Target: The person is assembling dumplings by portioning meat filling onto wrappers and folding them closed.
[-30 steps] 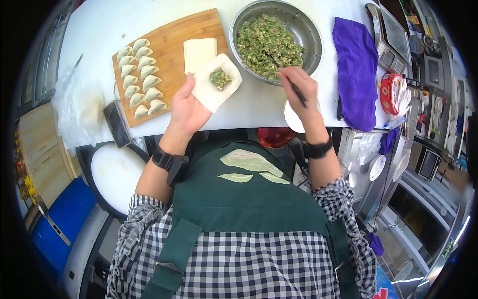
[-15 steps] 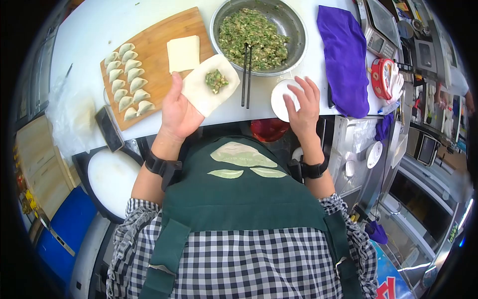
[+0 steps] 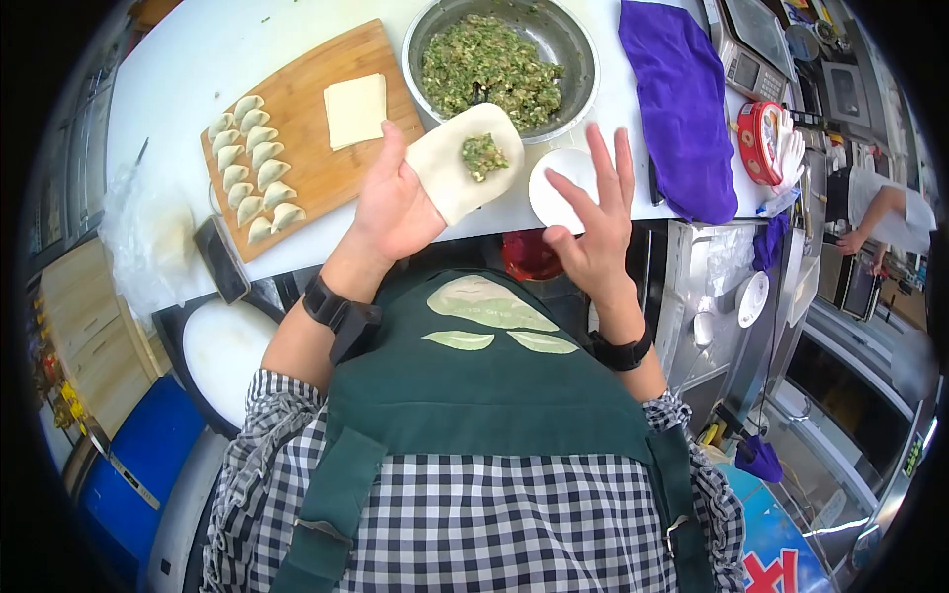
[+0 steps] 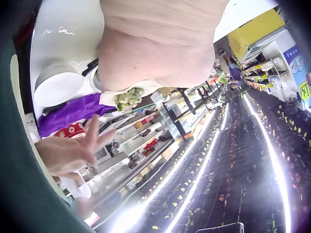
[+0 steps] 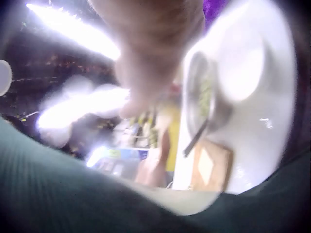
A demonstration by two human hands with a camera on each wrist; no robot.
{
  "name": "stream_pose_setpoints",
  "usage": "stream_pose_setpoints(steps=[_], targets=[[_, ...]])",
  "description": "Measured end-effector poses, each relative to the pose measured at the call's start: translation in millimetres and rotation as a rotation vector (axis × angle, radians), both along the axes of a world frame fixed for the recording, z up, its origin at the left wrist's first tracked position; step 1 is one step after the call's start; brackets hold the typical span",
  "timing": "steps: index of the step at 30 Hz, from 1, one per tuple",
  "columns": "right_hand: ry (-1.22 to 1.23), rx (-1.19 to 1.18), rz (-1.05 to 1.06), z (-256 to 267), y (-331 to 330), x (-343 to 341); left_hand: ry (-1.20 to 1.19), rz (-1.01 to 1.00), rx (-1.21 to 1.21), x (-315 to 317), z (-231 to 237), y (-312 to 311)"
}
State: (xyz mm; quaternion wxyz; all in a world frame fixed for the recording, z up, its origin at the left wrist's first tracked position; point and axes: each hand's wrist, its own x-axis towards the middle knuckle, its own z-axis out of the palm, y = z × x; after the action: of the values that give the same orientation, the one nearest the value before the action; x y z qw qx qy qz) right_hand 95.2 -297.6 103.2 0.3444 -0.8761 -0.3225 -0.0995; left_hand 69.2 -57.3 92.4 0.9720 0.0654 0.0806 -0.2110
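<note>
My left hand [image 3: 395, 203] carries a pale square dough wrapper [image 3: 450, 183], laid over its fingers, with the thumb standing off beside it. A mound of green-flecked filling [image 3: 484, 158] sits on the wrapper. To the right, my right hand [image 3: 598, 227] is held up with fingers spread and nothing in it, overlapping a small white bowl [image 3: 556, 193]. Chopsticks [image 5: 195, 141] lean in the steel bowl [image 3: 591, 94] of filling; in the head view the wrapper hides most of them.
On the left, a wooden board [image 3: 306, 89] bears two rows of folded dumplings [image 3: 270, 173] and a stack of wrappers [image 3: 356, 111]. A phone [image 3: 220, 259] leans at its corner. Purple cloth [image 3: 677, 119], a scale [image 3: 741, 69] and a red tin [image 3: 758, 143] lie right.
My right hand let go of the chopsticks, leaving them in the steel bowl, and drew back over the white bowl with fingers spread. The left hand brought the filled wrapper rightward, towards it.
</note>
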Motion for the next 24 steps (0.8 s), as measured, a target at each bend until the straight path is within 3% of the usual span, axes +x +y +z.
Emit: stream_pose_setpoints(steps=[2, 4, 5, 9, 12, 14, 20, 22, 24], targets=[[-0.108, -0.057, 0.136, 30.7, 29.6, 1.3, 0.039, -0.019, 0.063, 0.2, 1.1, -5.6], [-0.099, -0.057, 0.238, 40.6, 55.4, -0.9, -0.012, -0.055, -0.151, -1.4, -5.8, -10.1], [-0.099, -0.102, 0.251, 41.5, 64.4, -1.4, 0.040, -0.055, -0.050, -1.0, 7.7, -14.6], [-0.080, -0.182, 0.298, 38.7, 65.6, -3.2, 0.065, -0.033, -0.167, -1.0, -0.5, -9.9], [-0.057, -0.260, 0.335, 36.1, 47.0, -20.1, -0.094, -0.044, -0.270, 1.6, -10.9, -0.2], [-0.073, -0.305, 0.284, 32.4, 35.6, -26.0, -0.116, -0.030, -0.344, 3.9, -12.9, 2.8], [-0.145, -0.238, 0.056, -13.7, -12.3, -18.0, -0.024, 0.044, -0.212, 8.3, 3.0, 5.2], [0.112, -0.339, -0.087, -44.1, -28.8, -19.8, 0.002, 0.047, -0.118, 8.2, 4.4, 3.6], [0.160, -0.365, -0.118, -64.9, -33.7, -24.7, -0.018, 0.017, -0.208, 7.1, -1.4, 0.4]])
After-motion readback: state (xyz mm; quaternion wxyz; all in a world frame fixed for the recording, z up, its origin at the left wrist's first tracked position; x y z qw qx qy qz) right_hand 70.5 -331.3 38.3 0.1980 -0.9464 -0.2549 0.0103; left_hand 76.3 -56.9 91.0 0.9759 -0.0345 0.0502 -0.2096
